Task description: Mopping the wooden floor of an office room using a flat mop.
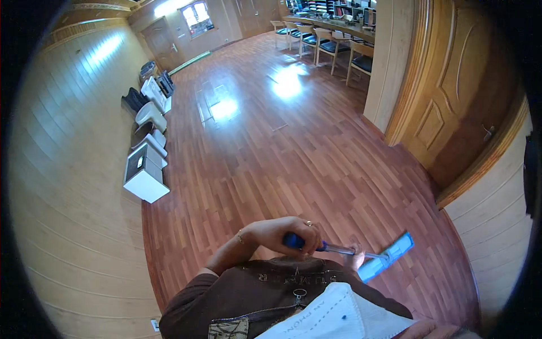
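My left hand (279, 233) is closed round the dark blue grip at the top end of a flat mop (339, 249), in front of my chest. A ring and a bracelet show on this hand and wrist. Lower on the metal pole, my right hand (354, 259) is wrapped round it, partly hidden by my brown top. The mop's long light-blue head (402, 246) lies on the wood floor to my right, slanting away from me; its near end is partly covered by my body.
A white box-like cabinet (148, 175), a white bin (151, 117) and other items line the left wall. Wooden chairs (333, 48) stand along a long desk at the far right. A wooden door (460, 90) is on the right. Brown plank flooring (254, 164) stretches ahead.
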`<state>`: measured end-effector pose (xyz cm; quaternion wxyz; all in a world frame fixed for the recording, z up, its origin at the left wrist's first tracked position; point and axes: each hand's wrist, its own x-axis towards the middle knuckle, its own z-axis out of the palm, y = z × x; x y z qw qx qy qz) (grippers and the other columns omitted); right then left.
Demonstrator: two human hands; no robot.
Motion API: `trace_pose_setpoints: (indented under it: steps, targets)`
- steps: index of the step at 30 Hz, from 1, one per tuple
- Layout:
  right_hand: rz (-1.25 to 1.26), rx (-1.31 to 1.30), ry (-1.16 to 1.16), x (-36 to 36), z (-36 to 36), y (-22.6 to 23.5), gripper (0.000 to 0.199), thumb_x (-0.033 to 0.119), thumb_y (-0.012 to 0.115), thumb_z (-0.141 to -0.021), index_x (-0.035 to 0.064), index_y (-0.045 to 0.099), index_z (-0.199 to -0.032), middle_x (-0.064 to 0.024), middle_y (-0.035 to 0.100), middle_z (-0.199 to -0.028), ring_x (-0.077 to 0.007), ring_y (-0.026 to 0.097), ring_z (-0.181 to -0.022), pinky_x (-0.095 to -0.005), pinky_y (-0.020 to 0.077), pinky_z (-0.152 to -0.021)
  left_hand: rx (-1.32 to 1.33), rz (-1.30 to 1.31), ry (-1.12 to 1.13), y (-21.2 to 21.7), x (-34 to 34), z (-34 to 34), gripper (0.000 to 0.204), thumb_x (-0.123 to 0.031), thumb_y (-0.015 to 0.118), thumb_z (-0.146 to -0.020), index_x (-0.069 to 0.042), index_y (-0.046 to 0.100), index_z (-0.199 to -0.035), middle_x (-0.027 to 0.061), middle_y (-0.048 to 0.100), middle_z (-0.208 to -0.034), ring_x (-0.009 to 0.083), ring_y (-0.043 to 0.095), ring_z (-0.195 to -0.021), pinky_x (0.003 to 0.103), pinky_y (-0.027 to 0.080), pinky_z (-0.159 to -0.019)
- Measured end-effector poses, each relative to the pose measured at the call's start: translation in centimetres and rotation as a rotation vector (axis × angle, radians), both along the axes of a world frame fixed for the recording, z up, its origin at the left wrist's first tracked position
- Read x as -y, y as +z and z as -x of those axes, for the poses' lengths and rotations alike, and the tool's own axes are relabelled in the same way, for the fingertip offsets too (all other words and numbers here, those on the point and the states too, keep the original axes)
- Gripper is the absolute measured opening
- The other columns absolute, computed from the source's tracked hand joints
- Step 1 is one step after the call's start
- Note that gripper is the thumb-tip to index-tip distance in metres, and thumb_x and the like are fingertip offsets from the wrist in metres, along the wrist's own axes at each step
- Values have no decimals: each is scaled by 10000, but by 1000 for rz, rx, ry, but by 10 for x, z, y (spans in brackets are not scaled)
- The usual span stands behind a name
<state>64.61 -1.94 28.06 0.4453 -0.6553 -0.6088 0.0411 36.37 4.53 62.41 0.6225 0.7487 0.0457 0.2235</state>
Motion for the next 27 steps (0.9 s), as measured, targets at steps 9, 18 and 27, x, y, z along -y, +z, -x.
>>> trace_pose_setpoints:
  steps: [9,18,27]
  targets:
    - [-87,-92,452,-80,127,16,211,151,718,-758,66,537,-690,-121,528,-648,-307,544,-600,-408,423,-556,130,-331,263,34,56,61,150,-107,727,-749,-73,587,-706,55,573,-714,258,565,-718,407,419,-788]
    - [461,-598,1069,-124,279,0,259,132,681,-781,18,518,-615,-72,483,-581,-179,494,-559,-354,386,-531,-146,-523,513,32,111,119,168,-166,767,-742,-97,614,-725,34,602,-748,244,599,-746,430,439,-822]
    - [239,9,1807,-92,390,46,102,123,645,-616,65,571,-655,-134,550,-630,-322,529,-590,-378,432,-553,-277,-690,701,52,162,146,295,-231,773,-734,-128,640,-977,59,634,-779,259,631,-769,404,433,-847]
